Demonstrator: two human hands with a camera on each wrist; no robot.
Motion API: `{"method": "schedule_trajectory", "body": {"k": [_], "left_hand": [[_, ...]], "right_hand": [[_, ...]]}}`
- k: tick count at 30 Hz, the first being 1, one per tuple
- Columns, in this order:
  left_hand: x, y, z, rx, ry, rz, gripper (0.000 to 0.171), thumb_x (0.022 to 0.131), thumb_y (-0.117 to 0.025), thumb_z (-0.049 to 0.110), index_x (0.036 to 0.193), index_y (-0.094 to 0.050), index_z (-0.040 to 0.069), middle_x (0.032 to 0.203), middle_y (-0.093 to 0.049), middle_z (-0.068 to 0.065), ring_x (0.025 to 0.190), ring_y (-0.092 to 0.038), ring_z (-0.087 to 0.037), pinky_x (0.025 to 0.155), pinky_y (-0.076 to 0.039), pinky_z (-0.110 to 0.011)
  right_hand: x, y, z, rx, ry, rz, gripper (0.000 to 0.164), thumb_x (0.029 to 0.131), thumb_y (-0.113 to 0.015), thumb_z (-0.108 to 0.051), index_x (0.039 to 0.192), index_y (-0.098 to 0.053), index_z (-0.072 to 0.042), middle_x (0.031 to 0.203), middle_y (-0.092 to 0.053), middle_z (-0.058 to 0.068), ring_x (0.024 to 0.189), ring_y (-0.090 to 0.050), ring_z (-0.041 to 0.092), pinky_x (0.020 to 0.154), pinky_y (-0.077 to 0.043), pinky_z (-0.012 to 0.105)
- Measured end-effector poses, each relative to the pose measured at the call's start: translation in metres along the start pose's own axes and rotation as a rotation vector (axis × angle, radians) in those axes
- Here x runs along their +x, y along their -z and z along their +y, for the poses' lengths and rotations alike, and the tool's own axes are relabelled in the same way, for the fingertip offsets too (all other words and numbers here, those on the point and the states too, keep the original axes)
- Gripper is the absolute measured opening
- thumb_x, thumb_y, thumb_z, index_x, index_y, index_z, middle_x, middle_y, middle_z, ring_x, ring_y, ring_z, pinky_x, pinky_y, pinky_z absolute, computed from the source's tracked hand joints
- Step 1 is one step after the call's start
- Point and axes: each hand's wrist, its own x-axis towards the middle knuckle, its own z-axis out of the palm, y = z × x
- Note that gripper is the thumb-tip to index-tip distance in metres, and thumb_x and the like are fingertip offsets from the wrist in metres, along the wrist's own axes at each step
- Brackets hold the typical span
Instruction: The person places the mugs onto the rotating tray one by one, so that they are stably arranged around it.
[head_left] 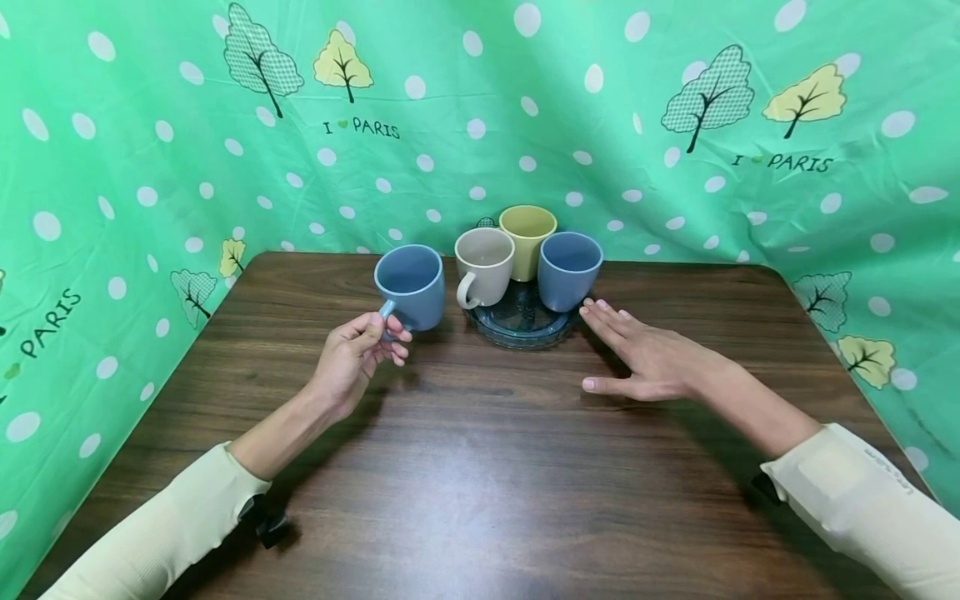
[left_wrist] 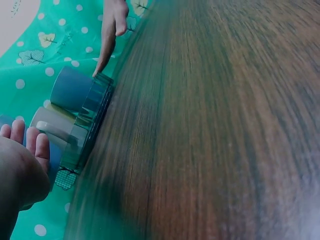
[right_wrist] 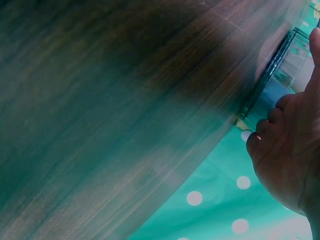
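My left hand (head_left: pixel 352 358) pinches the handle of a blue mug (head_left: pixel 412 292), which is held upright left of a round clear glass tray (head_left: pixel 525 333). On the tray stand a white mug (head_left: pixel 487 267) with its handle facing forward, a yellow mug (head_left: pixel 527 229) at the back and a second blue mug (head_left: pixel 568 275) at the right. My right hand (head_left: pixel 652 358) is spread with straight fingers, its fingertips right at the tray's right edge beside that second blue mug. In the left wrist view, the left hand (left_wrist: pixel 25 170) partly hides the mug it holds.
The dark wooden table (head_left: pixel 480 483) reaches back to a green curtain (head_left: pixel 480 108) with white dots and tree prints, which hangs close behind the mugs and along both sides. A black wrist device (head_left: pixel 266 521) sits under the left sleeve (head_left: pixel 165 525).
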Motion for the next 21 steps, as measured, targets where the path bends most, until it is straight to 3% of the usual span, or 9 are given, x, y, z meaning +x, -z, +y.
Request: {"method": "schedule_trajectory", "body": {"k": [21], "left_hand": [[-0.0059,-0.0059,-0.0047,-0.013,0.004,-0.054,0.034,0.122,-0.048,0.025,0.104,-0.074,0.012,0.098,-0.081,0.000,0.085,-0.076,-0.013,0.079,-0.066,-0.027]], "right_hand": [[0.0013,-0.0021,-0.0004,0.001,-0.004,-0.002,0.111,0.107,-0.064,-0.072,0.182,-0.012,-0.009,0.191,-0.007,0.018,0.178,-0.014,0.042,0.142,-0.025,0.063]]}}
